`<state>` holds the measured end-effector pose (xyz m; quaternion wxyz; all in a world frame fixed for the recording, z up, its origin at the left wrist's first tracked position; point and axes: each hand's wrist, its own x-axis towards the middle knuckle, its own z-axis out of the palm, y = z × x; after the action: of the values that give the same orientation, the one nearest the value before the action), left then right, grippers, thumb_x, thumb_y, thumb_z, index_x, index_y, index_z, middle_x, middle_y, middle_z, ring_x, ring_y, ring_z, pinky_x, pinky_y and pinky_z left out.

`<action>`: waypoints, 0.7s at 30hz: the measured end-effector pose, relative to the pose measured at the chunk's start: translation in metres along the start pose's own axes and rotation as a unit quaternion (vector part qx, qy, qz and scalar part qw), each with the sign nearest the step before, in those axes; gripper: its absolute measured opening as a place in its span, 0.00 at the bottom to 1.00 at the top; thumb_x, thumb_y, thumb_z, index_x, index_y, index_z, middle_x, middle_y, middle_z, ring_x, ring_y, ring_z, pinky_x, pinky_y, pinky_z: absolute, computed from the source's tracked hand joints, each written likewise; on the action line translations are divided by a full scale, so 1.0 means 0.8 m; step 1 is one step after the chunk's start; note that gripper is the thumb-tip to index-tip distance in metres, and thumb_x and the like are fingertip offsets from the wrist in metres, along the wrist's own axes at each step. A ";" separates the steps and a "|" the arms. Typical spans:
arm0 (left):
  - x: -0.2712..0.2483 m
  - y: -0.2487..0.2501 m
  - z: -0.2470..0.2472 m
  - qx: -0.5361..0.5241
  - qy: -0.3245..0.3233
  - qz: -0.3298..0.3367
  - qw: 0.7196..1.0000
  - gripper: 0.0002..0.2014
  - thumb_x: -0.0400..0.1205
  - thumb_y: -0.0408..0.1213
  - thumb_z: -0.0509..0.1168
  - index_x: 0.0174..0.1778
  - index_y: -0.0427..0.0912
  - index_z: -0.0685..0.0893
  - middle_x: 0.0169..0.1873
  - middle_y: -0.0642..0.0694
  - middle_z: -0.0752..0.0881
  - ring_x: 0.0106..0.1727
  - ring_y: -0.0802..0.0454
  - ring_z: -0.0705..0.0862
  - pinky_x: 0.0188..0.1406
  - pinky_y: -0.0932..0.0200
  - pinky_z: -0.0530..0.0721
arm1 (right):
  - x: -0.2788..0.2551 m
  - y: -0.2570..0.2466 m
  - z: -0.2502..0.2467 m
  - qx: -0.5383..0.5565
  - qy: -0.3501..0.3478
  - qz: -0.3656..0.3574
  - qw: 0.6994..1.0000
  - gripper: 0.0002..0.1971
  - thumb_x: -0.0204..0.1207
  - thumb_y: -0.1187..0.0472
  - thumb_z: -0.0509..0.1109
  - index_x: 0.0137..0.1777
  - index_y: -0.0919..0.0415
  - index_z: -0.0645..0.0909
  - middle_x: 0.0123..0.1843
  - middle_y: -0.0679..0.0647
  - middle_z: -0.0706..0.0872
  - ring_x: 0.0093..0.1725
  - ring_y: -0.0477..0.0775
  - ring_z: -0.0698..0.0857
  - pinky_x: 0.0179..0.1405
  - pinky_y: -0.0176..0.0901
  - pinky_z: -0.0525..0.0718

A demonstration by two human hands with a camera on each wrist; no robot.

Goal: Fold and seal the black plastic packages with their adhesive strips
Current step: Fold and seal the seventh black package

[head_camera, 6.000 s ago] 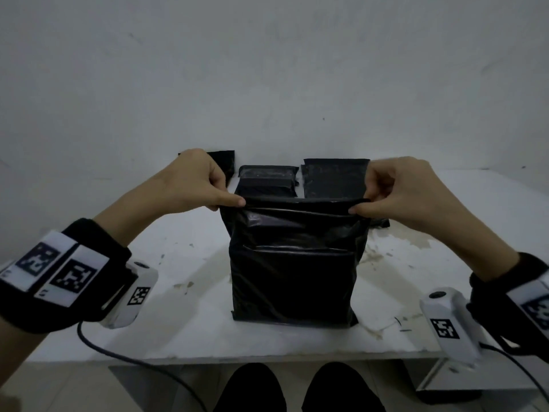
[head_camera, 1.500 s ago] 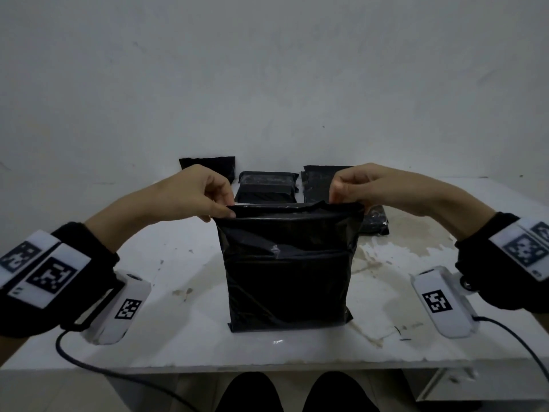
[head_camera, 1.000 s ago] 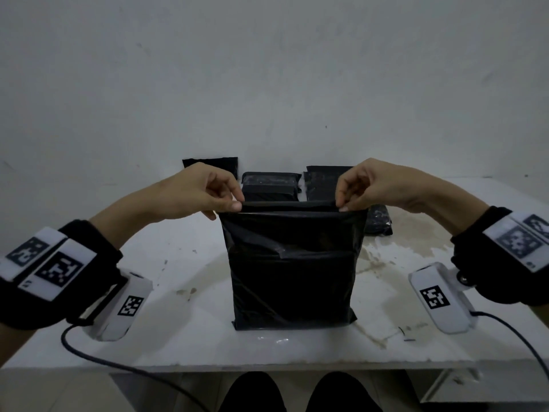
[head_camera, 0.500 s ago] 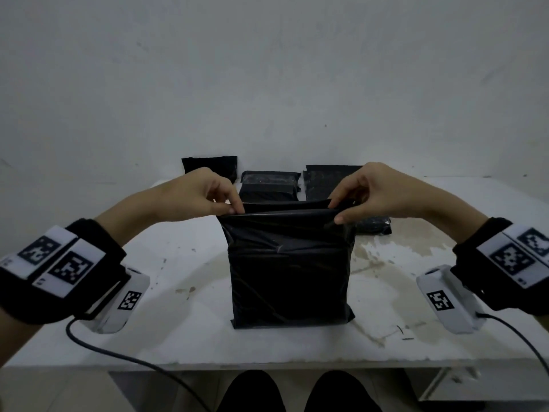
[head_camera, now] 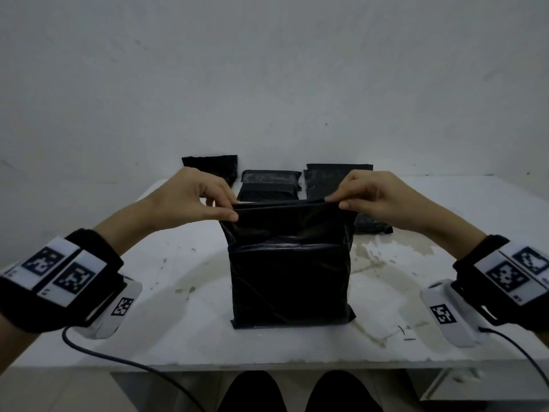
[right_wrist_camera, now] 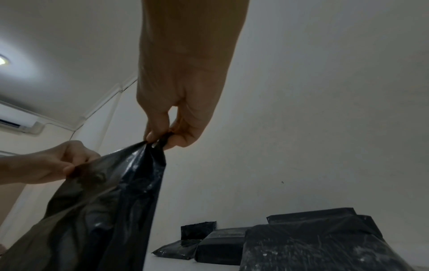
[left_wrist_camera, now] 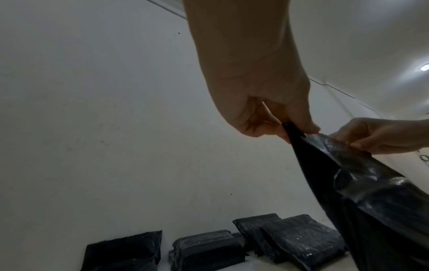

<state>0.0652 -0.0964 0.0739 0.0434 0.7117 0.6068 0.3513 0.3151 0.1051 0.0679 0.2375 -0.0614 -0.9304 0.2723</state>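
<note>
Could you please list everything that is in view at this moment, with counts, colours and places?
held package: one, black, upright on the table's near middle, top edge pinched at both corners.
other packages: at least three, black, along the table's far edge by the wall; the exact count is unclear.
table: one, white and stained, in front of the person.
wall: grey-white, behind the table.
wrist cameras: two, white with black markers, below each wrist.
cables: two, black, trailing from the cameras.
left hand: fingers pinch the held package's top left corner.
right hand: fingers pinch its top right corner.
</note>
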 end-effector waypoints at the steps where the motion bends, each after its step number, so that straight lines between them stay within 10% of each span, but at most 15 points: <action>1: 0.000 0.000 0.000 -0.007 0.015 0.003 1.000 0.18 0.62 0.68 0.70 0.31 0.58 0.90 0.37 0.55 0.89 0.33 0.63 0.83 0.34 0.71 0.78 | -0.001 -0.001 0.000 0.000 0.007 -0.008 1.000 0.17 0.75 0.69 0.70 0.55 0.46 0.83 0.41 0.53 0.82 0.40 0.46 0.82 0.39 0.31 0.78; 8: 0.000 0.006 0.000 -0.014 0.066 -0.006 0.998 0.20 0.67 0.46 0.74 0.49 0.76 0.82 0.35 0.67 0.88 0.39 0.67 0.85 0.40 0.77 0.78 | 0.000 -0.001 -0.001 0.029 0.039 0.022 0.999 0.15 0.77 0.68 0.68 0.55 0.46 0.81 0.40 0.51 0.82 0.39 0.42 0.81 0.40 0.27 0.77; 15: 0.013 -0.018 0.021 0.126 0.101 0.011 0.987 0.08 0.74 0.25 0.72 0.45 0.39 0.90 0.33 0.53 0.86 0.38 0.70 0.81 0.38 0.79 0.73 | 0.023 0.021 0.017 -0.235 0.016 -0.002 0.972 0.11 0.80 0.65 0.63 0.58 0.61 0.85 0.44 0.52 0.76 0.41 0.47 0.76 0.43 0.38 0.75; 21: 0.019 -0.034 0.030 0.090 0.085 -0.040 0.991 0.08 0.74 0.27 0.72 0.45 0.42 0.85 0.34 0.62 0.85 0.39 0.70 0.81 0.40 0.78 0.74 | 0.024 0.046 0.014 -0.186 0.046 -0.033 0.981 0.05 0.76 0.68 0.69 0.51 0.64 0.81 0.40 0.53 0.80 0.36 0.41 0.76 0.38 0.24 0.70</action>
<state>0.0562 -0.0670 0.0495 -0.0585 0.6553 0.6657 0.3521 0.2919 0.1352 0.0477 0.2730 -0.0861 -0.9545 0.0832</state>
